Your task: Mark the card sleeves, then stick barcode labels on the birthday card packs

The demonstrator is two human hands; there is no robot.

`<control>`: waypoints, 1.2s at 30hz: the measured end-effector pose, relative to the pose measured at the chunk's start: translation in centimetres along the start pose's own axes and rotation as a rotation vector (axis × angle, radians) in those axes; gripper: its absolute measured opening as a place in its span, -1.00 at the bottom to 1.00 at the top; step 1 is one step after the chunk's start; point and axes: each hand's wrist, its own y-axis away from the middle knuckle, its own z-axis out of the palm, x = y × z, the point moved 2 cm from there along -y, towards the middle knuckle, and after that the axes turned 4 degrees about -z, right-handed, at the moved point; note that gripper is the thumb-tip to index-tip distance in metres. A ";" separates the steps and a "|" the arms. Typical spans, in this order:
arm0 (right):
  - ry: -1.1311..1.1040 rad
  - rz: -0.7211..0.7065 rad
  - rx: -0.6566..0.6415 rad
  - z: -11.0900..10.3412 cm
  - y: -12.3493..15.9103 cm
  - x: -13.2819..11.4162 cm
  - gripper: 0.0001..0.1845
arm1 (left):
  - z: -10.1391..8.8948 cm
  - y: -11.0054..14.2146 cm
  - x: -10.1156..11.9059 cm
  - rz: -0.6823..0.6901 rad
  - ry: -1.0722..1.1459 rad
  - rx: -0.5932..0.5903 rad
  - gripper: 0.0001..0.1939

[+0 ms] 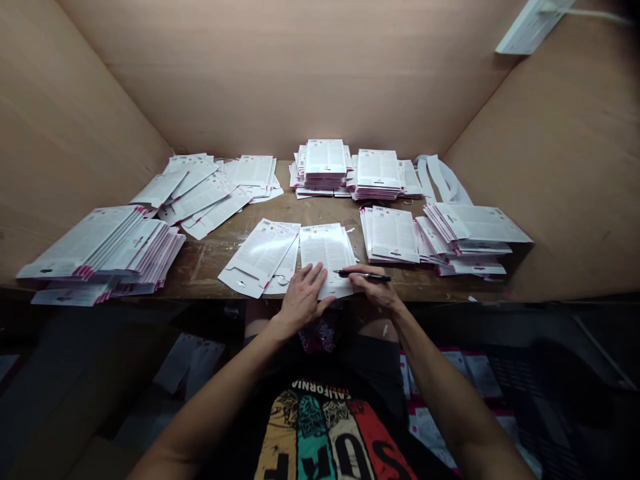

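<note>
Left hand (303, 300) open, palm down, fingers spread, fingertips (311, 272) resting on a small stack of printed white hang cards (325, 248). Right hand (376, 289) closed on a black pen (367, 275), held between thumb and fingers, nib toward 9 o'clock, over the right part of the same stack. Cannot tell whether the nib touches the card.

Clock positions taken from the hands, 12 o'clock pointing away from the wearer. The stack lies directly ahead of the hands on a worn wooden bench (320, 212). Just beside it at 9 to 10 o'clock, a second, slanted stack of cards (257, 257), hang-hole end nearest the wearer. Cards have magenta edges where visible.

Further out: fanned piles (100, 243) at 9 o'clock; loose, overlapping cards (210, 190) at 10 to 11 o'clock; two tall stacks (325, 163) at 12 to 1 o'clock; more piles (450, 230) at 2 to 3 o'clock. Looped white straps (445, 180) near 2 o'clock. Cardboard walls (85, 113) enclose the bench at 9, 12 and 3 o'clock. A white fixture with a cord (530, 27) sits atop the wall at 2 o'clock.

At 6 o'clock, a black T-shirt (320, 427) printed CALIFORNIA. More cards (480, 373) lie below bench level at 5 o'clock.
</note>
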 end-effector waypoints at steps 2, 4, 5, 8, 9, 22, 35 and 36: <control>-0.003 0.012 0.091 -0.4 -0.4 -0.3 -0.69 | 0.0 0.0 -0.1 -0.007 0.012 0.006 -0.28; 0.102 -0.003 0.069 -0.3 -1.0 -0.6 -0.68 | 0.0 0.0 -0.1 -0.009 0.023 0.009 -0.27; 0.189 -0.008 0.006 0.0 -1.3 -0.7 -0.70 | 0.0 0.1 -0.2 -0.011 0.027 0.010 -0.27; 0.520 0.021 -0.175 1.6 -2.0 -1.2 -0.82 | 0.1 0.1 -0.2 -0.023 0.036 0.013 -0.27; 0.622 0.046 -0.200 2.2 -2.1 -1.3 -0.84 | 0.1 0.1 -0.2 -0.025 0.040 0.012 -0.27; 0.126 -0.047 -0.776 -0.1 1.6 -4.2 -0.69 | -0.4 0.0 -1.6 0.050 0.128 -0.068 -0.06; 0.920 0.211 -0.103 2.7 -1.3 -1.8 -0.70 | -0.2 -2.7 -1.7 -0.016 0.163 0.052 -0.73; 0.941 0.210 -0.106 2.8 -1.3 -1.9 -0.67 | -0.8 -2.9 -2.3 -0.014 0.158 0.069 -0.70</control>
